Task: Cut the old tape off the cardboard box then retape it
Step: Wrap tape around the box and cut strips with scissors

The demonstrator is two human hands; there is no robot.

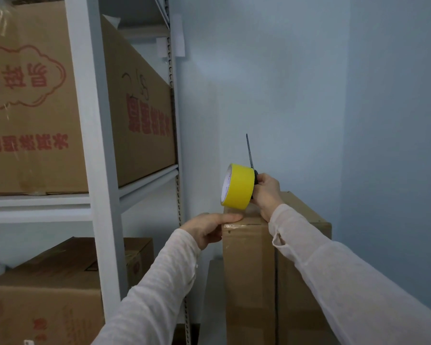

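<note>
Presumably light and stiff, the tape roll point(239, 186) sits gripped in the right hand point(268, 192) above the cardboard box point(249, 257), whose top edge the left hand point(209, 227) presses flat-fingered.

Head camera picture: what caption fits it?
Right hand holds a yellow tape roll and a blade over the cardboard box while the left hand presses its top edge.

Long off-white knit left sleeve point(144, 295) and right sleeve point(346, 275): thin, slightly sheer; right cuff point(275, 237) loose; left hand point(209, 229), right hand point(266, 194) bare.
</note>
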